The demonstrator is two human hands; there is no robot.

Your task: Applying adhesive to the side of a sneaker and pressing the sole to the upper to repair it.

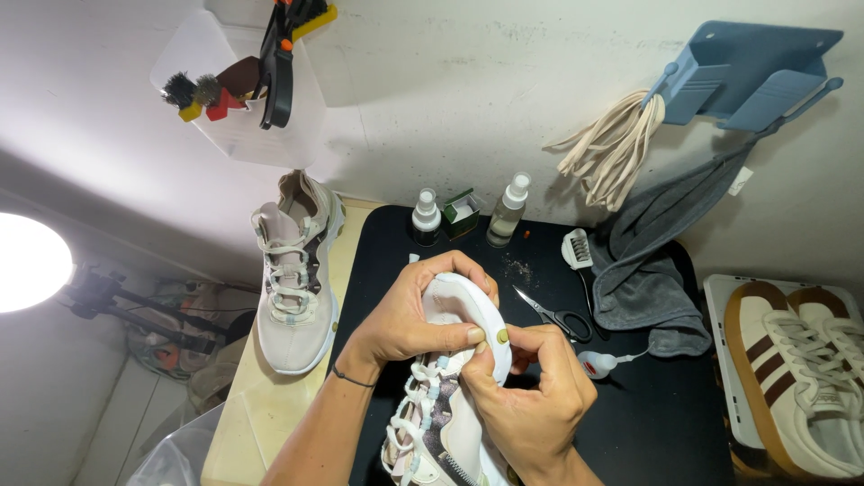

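Your left hand (409, 315) is clamped over the toe of the sneaker (450, 396), fingers curled round the white sole edge, thumb pressed flat on top. Your right hand (522, 396) is closed too, fingertips pinching at the sole rim just beside that thumb, by a small round yellowish stud; what sits between the fingertips, can't tell. Both hands touch the shoe, neither is nearer.

Sneaker sits centre-bottom of frame, off the mat, long axis running from the bottom edge up toward centre, toe uppermost, laces facing you, heel cut off below.

Under it a black mat (666, 423). Scissors (553, 315) lie just right of your right hand, a small glue bottle (598, 363) near them. A grey towel (643, 279) further right, a brush (576, 249) at its edge. Two spray bottles (504, 209) and a green box (462, 212) stand at the mat's top edge. The matching sneaker (295, 270) lies left of the mat on a pale tabletop. A striped pair (796, 369) at far right. Laces (612, 148) hang from a blue rack (747, 72) upper right; a lamp (31, 261) glares at left.
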